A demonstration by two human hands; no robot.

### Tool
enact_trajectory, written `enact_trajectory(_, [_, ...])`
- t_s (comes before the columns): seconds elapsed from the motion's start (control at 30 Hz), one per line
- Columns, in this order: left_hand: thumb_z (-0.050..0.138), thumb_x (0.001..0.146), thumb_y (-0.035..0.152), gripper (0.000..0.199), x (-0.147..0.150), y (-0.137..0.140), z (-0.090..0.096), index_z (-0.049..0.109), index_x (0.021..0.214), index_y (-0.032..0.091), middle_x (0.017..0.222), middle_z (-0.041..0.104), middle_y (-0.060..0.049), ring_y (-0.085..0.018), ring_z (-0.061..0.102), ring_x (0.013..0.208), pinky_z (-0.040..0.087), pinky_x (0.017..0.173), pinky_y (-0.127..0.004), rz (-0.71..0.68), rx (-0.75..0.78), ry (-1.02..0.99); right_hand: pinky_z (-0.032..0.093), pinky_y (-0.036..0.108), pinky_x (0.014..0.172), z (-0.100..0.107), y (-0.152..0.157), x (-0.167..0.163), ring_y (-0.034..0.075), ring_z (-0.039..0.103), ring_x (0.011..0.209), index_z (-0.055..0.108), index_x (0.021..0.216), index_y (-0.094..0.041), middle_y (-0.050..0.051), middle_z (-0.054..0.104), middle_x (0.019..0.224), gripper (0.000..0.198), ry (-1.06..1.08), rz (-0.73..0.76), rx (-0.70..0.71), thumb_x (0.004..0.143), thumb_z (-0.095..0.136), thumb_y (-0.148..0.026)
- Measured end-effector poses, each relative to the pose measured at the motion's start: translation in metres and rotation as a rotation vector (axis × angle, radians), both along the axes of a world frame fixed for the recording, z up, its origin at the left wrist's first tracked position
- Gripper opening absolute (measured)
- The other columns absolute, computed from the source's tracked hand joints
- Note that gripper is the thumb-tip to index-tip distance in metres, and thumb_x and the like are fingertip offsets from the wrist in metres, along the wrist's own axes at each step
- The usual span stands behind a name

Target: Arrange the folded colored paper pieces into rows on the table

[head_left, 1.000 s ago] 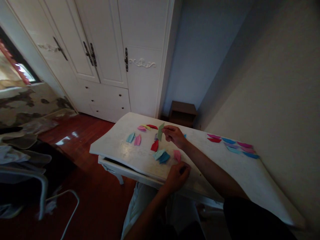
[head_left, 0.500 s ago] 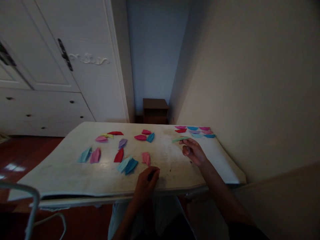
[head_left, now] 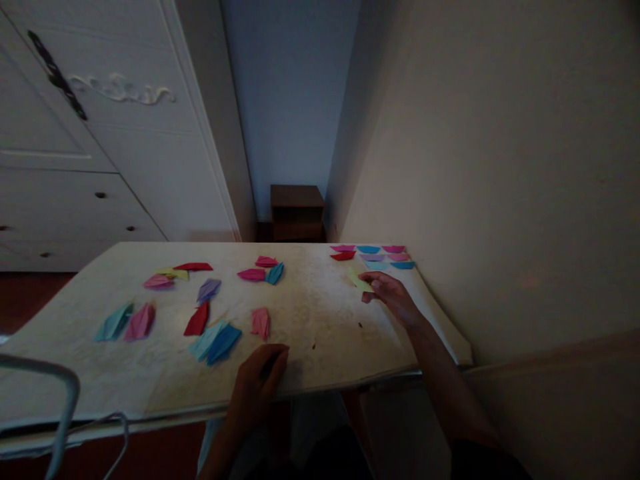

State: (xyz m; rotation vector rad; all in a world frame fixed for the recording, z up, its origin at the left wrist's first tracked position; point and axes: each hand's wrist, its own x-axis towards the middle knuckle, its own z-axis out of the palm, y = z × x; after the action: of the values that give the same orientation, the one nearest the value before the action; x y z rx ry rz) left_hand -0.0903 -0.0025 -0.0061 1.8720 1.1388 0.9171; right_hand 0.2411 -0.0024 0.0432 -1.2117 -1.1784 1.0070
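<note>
Grn paper (head_left: 358,279) now nr far-R red piece (head_left: 343,256), in R hand (head_left: 394,295)

Held a slim, pale yellow-green paper (head_left: 359,281) aslant over the counter (head_left: 325,327), pinched at its right side in the fingers (head_left: 376,275) of the right hand (head_left: 395,298), free end toward the upper left, near a red paper (head_left: 343,256), nearer than the rows of coloured papers (head_left: 369,250)
</note>
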Motion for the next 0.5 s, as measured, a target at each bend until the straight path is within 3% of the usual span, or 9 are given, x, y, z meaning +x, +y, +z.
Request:
enact_trajectory(0.13, [0.055, 0.087, 0.043, 0.029, 0.001, 0.000, -0.002, 0.071, 0.090, 0.019, 0.085, 0.074, -0.006, -0.020, 0.070, 0.077, 0.055, 0.070, -0.029, 0.021, 0.038, 0.033, 0.049, 0.026, 0.058, -0.016, 0.031, 0.020, 0.012, 0.062, 0.061, 0.063, 0.105, -0.018, 0.000, 0.062, 0.081, 0.035, -0.244, 0.041, -0.021, 0.079, 0.069, -0.040])
enact_trajectory(0.23, [0.054, 0.089, 0.042, 0.029, 0.002, 0.000, -0.003, 0.071, 0.089, 0.019, 0.083, 0.074, -0.006, -0.020, 0.070, 0.075, 0.055, 0.068, -0.029, 0.017, 0.073, 0.051, 0.049, 0.025, 0.053, -0.025, 0.053, 0.034, 0.010, 0.059, 0.054, 0.057, 0.115, -0.019, -0.001, 0.060, 0.083, 0.040, -0.369, 0.051, -0.035, 0.080, 0.064, -0.038])
enact_trajectory(0.33, [0.053, 0.089, 0.040, 0.027, 0.003, 0.000, -0.004, 0.071, 0.090, 0.020, 0.082, 0.073, -0.006, -0.019, 0.069, 0.073, 0.055, 0.066, -0.028, 0.009, 0.105, 0.068, 0.049, 0.025, 0.051, -0.029, 0.073, 0.045, 0.011, 0.058, 0.058, 0.058, 0.111, -0.019, 0.002, 0.063, 0.088, 0.034, -0.535, 0.055, -0.046, 0.082, 0.060, -0.036])
enact_trajectory(0.5, [0.053, 0.091, 0.037, 0.024, 0.003, 0.000, -0.005, 0.070, 0.091, 0.020, 0.079, 0.071, -0.004, -0.017, 0.068, 0.070, 0.054, 0.063, -0.026, 0.005, 0.163, 0.099, 0.052, 0.036, 0.079, -0.028, 0.102, 0.054, 0.020, 0.065, 0.087, 0.068, 0.096, -0.018, 0.008, 0.071, 0.101, 0.019, -0.875, 0.114, 0.021, 0.086, 0.054, -0.026])
